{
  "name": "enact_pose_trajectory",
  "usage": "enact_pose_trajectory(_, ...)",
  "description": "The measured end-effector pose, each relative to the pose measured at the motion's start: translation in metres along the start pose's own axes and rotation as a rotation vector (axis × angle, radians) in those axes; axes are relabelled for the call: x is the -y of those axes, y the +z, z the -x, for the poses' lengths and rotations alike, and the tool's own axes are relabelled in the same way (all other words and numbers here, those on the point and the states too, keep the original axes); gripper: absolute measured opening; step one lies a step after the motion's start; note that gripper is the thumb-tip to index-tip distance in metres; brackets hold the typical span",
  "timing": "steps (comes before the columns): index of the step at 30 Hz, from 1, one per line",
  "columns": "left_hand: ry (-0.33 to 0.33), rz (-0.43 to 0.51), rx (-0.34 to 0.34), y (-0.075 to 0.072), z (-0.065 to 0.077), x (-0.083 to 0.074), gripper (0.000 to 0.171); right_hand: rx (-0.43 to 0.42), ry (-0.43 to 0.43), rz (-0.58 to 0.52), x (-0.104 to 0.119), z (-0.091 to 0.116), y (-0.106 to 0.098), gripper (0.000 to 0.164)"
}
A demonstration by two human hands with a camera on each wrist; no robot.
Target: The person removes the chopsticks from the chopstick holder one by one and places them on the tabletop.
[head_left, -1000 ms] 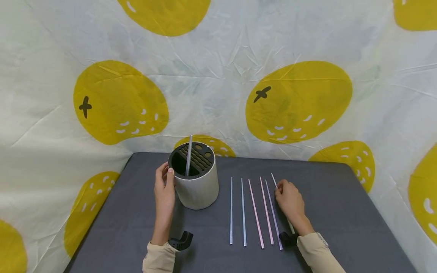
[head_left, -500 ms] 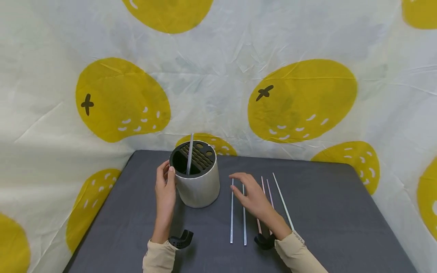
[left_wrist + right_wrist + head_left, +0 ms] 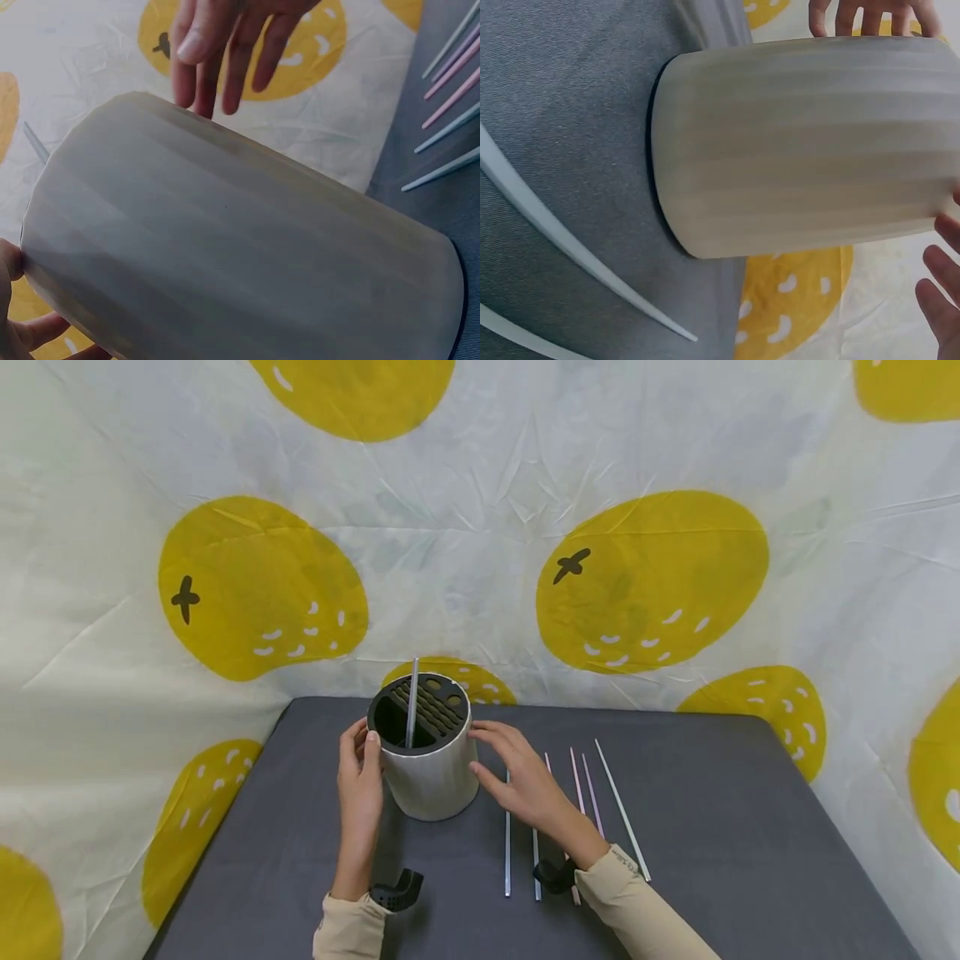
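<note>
A round off-white utensil holder (image 3: 431, 785) with a black slotted top stands upright on the table. A pale chopstick (image 3: 412, 702) leans in its large opening; whether a second lies against it I cannot tell. My left hand (image 3: 360, 785) holds the holder's left side near the rim, thumb in front and fingers curved around behind. At the opposite side is my right hand (image 3: 521, 781), fingers spread, fingertips at or just beside the wall and thumb apart from it. Beneath and beyond my right forearm lie several coloured chopsticks (image 3: 622, 810), partly hidden in the head view.
The dark grey table (image 3: 750, 827) runs up to a white cloth backdrop (image 3: 465, 585) printed with yellow fruit. A black wrist camera (image 3: 401, 889) sits on my left wrist, another (image 3: 555, 877) on my right, above the chopsticks.
My right hand has left the rightmost chopstick, which stays on the table, and has moved left across the row to the holder's right side. My left hand keeps its place.
</note>
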State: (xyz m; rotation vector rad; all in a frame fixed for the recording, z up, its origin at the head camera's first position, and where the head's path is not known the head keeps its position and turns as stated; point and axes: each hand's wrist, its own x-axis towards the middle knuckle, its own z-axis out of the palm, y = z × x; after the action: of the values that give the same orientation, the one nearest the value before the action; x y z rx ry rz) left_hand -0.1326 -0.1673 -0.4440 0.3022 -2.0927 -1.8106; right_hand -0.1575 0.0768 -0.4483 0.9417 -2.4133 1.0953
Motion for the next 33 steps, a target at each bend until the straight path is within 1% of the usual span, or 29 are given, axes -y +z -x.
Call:
enact_pose_trajectory(3, 0.003, 0.007, 0.003, 0.0, 0.0, 0.001, 0.054, -0.04, -0.033, -0.009, 0.002, -0.005, -0.001, 0.047)
enact_pose_trajectory(6, 0.014, 0.006, 0.003, -0.001, 0.0, 0.0, 0.055, -0.079, -0.064, -0.029, 0.008, -0.014, -0.002, 0.048)
enact_pose_trajectory(8, 0.015, 0.007, 0.002, -0.002, 0.0, -0.001, 0.055, -0.083, -0.082, -0.037, 0.013, -0.022, -0.002, 0.049)
enact_pose_trajectory(10, 0.011, 0.012, -0.004, -0.003, 0.001, 0.0, 0.055, -0.059, -0.082, -0.026, 0.019, -0.03, 0.0, 0.05)
enact_pose_trajectory(13, 0.003, 0.017, -0.006, -0.004, 0.002, 0.0, 0.054, -0.011, -0.035, 0.0, 0.029, -0.044, 0.004, 0.052)
enact_pose_trajectory(15, 0.008, 0.019, 0.001, -0.003, 0.002, 0.0, 0.055, 0.009, 0.018, 0.033, 0.035, -0.055, 0.007, 0.053)
enact_pose_trajectory(18, 0.016, 0.026, 0.018, -0.002, 0.003, -0.001, 0.056, 0.007, 0.085, 0.08, 0.043, -0.069, 0.013, 0.048)
enact_pose_trajectory(21, 0.015, 0.032, 0.023, -0.003, 0.003, 0.001, 0.055, -0.014, 0.137, 0.095, 0.049, -0.08, 0.021, 0.037)
enact_pose_trajectory(24, 0.005, 0.027, 0.018, -0.003, 0.005, 0.003, 0.054, -0.048, 0.195, 0.066, 0.054, -0.085, 0.029, 0.024)
enact_pose_trajectory(27, 0.005, 0.027, 0.014, -0.004, 0.004, 0.003, 0.054, -0.084, 0.242, 0.037, 0.056, -0.087, 0.035, 0.016)
enact_pose_trajectory(30, 0.011, 0.038, 0.017, -0.004, 0.003, 0.002, 0.054, -0.126, 0.26, 0.016, 0.059, -0.089, 0.037, 0.013)
enact_pose_trajectory(33, 0.016, 0.046, 0.025, -0.004, 0.001, -0.001, 0.054, -0.182, 0.257, -0.058, 0.063, -0.09, 0.032, 0.011)
